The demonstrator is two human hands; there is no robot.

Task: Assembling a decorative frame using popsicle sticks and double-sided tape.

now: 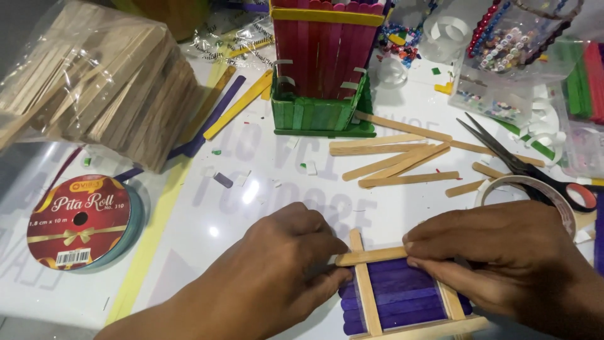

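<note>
1. At the bench's left edge lies a red ribbon spool (pixel 80 221), flat on its side, well apart from your hands.
2. Behind it, toward the far left corner, a clear plastic bag (pixel 94 75) holds a thick bundle of plain wooden sticks, packed tight.
3. Your left hand (pixel 277 271) rests near the front edge, fingers curled down onto the left end of a plain wooden stick (pixel 371 255); the pinch looks closed on it, though the fingertips are partly hidden.
4. That stick lies across the top of a small panel of purple sticks (pixel 396 296), which sits flat by the front edge between your hands. I judge the panel light, thin and stiff, easy to snap or pull apart at its joints. Take it by its plain cross-sticks or outer edges, not mid-span.
5. At the middle of the far edge stands a green-and-red stick box (pixel 321 75); what is inside it cannot be seen.
6. Loose plain sticks (pixel 396 160) lie scattered just right of it.
7. Your right hand (pixel 503 264) presses the stick's right end, thumb and fingers closed on it.
8. Scissors (pixel 522 167) and a tape roll (pixel 535 189) lie just behind that hand.
9. At the far right corner, a clear tub (pixel 503 56) holds coloured beads.
</note>
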